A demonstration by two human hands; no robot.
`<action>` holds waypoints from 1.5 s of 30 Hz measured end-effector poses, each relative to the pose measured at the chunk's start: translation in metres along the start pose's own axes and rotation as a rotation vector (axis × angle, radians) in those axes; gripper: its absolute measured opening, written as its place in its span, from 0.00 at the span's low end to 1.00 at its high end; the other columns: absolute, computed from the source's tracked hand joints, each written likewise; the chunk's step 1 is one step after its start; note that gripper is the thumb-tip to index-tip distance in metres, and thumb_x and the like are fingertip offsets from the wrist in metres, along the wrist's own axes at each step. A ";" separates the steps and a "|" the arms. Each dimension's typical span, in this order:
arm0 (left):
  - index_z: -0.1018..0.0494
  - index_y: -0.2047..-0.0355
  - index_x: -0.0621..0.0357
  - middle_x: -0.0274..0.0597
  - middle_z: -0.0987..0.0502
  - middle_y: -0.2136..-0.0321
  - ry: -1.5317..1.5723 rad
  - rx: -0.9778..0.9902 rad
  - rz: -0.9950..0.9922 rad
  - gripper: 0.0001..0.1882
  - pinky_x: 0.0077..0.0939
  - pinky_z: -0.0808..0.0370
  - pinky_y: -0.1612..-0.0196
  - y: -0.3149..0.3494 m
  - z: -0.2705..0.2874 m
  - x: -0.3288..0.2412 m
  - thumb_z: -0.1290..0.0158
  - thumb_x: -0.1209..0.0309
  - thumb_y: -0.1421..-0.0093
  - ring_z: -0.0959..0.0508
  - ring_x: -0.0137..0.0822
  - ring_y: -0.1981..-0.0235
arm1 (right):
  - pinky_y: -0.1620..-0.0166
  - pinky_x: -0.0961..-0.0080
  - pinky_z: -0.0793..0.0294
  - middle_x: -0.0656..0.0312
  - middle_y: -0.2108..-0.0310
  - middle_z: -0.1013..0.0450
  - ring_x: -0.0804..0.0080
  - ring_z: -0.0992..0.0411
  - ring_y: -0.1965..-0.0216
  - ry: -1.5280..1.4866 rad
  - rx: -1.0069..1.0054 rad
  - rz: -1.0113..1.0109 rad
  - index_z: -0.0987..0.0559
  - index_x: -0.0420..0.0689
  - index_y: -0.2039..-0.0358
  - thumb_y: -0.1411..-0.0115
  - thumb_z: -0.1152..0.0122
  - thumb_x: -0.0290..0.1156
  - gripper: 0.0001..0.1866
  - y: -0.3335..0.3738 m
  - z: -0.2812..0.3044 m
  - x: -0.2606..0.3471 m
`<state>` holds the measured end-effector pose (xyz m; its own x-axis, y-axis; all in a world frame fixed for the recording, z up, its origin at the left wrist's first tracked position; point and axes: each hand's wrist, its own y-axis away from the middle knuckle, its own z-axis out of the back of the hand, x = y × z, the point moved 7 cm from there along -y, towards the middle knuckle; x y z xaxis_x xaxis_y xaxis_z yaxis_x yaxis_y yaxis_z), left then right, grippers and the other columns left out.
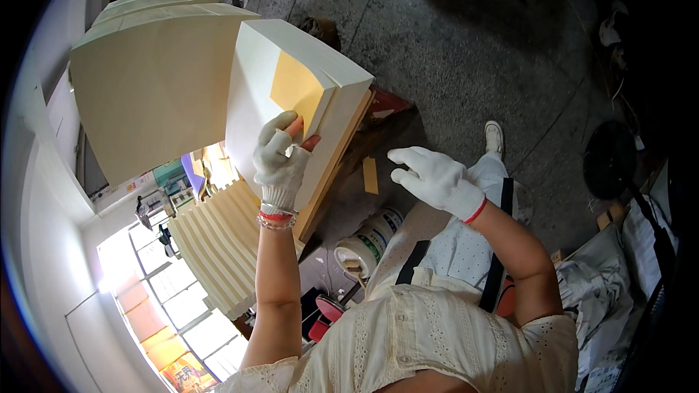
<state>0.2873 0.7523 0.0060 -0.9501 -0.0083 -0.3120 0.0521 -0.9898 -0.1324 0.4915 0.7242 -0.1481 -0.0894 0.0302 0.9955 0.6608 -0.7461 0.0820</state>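
Note:
My left hand (280, 156) wears a white knit glove with bare fingertips at the thumb and a finger. It pinches the lower corner of a yellow-orange sheet (302, 87), which lies against a thick white stack (251, 80) of large sheets. The sheet's right side reaches the stack's edge and looks slightly bent. My right hand (433, 178), in a similar white glove, hangs in the air in front of my body, right of the stack. Its fingers are extended and partly apart, with nothing in them.
A wooden board (313, 207) lies under the stack. Larger cream stacks (156, 84) stand at the left, and several layered piles (218, 244) nearer. A white bucket (357, 255) stands below. A small tan strip (370, 176) lies on the grey floor. A black round-based stand (611, 160) is at the right.

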 end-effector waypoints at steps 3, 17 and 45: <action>0.21 0.64 0.62 0.47 0.21 0.57 -0.018 -0.008 -0.018 0.19 0.26 0.20 0.59 -0.002 0.000 -0.004 0.32 0.84 0.60 0.20 0.39 0.59 | 0.54 0.60 0.25 0.52 0.55 0.26 0.50 0.25 0.56 0.000 0.026 -0.029 0.27 0.46 0.49 0.38 0.45 0.38 0.19 -0.002 0.002 0.005; 0.21 0.64 0.59 0.43 0.22 0.59 0.027 -0.040 0.032 0.22 0.26 0.21 0.61 0.000 -0.004 0.002 0.34 0.87 0.62 0.21 0.38 0.61 | 0.60 0.68 0.23 0.51 0.58 0.25 0.60 0.23 0.67 0.037 -0.011 0.054 0.25 0.41 0.50 0.41 0.38 0.33 0.19 -0.007 0.008 0.022; 0.22 0.63 0.58 0.44 0.21 0.59 -0.072 -0.050 -0.034 0.24 0.30 0.22 0.57 -0.001 0.001 -0.003 0.31 0.82 0.64 0.21 0.43 0.58 | 0.52 0.59 0.25 0.50 0.52 0.26 0.50 0.25 0.54 0.049 0.068 -0.033 0.26 0.44 0.48 0.38 0.43 0.39 0.20 -0.006 0.012 0.008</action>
<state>0.2898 0.7528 0.0079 -0.9712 0.0135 -0.2380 0.0328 -0.9813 -0.1895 0.4952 0.7368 -0.1401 -0.1474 0.0201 0.9889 0.7056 -0.6985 0.1194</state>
